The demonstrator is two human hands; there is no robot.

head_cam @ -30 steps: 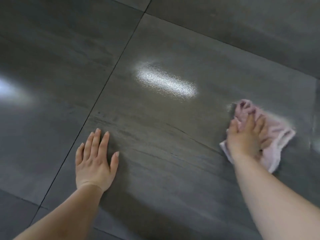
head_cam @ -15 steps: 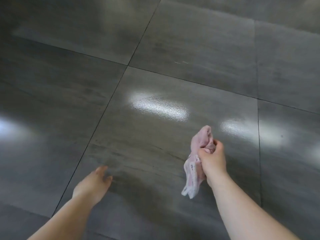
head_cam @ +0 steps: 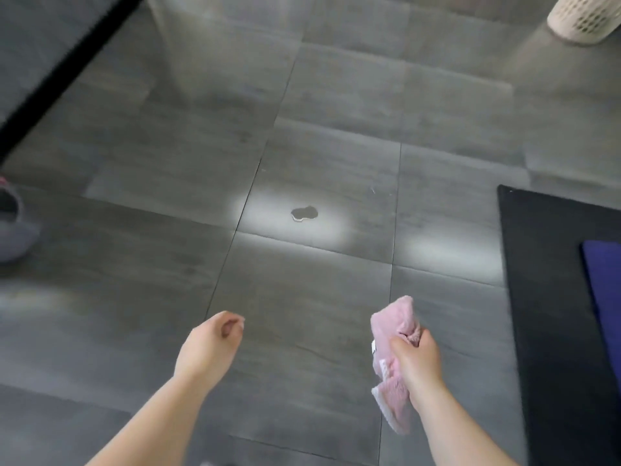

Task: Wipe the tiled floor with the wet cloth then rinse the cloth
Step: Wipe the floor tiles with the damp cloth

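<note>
Cloth [head_cam: 395, 326] is up off the tiles now. A second ago it lay flat under the palm, mid-wipe, and now the right hand [head_cam: 418, 363] has it bunched in a fist, fingers and thumb clamped round its middle, both ends hanging free in the air above the tiled floor [head_cam: 302, 297]. The left hand [head_cam: 208, 348] has lifted too and is no longer braced on the tile; its fingers hang loosely curled with nothing in them. The view has swung up and out across the room, so this reads as the wiping stroke over and the person rising, likely heading off to rinse. But a small puddle [head_cam: 304, 213] sits ahead near a grout line, untouched, and may want one more pass first. For room to move, there are open tiles straight ahead and to the left. On the right, the edge of a black mat [head_cam: 551, 297] runs near the right arm, with a blue mat [head_cam: 605, 290] on it. A grey slipper [head_cam: 13, 230] sits at the far left edge, and a pale perforated basket [head_cam: 584, 15] stands well off, top right.
</note>
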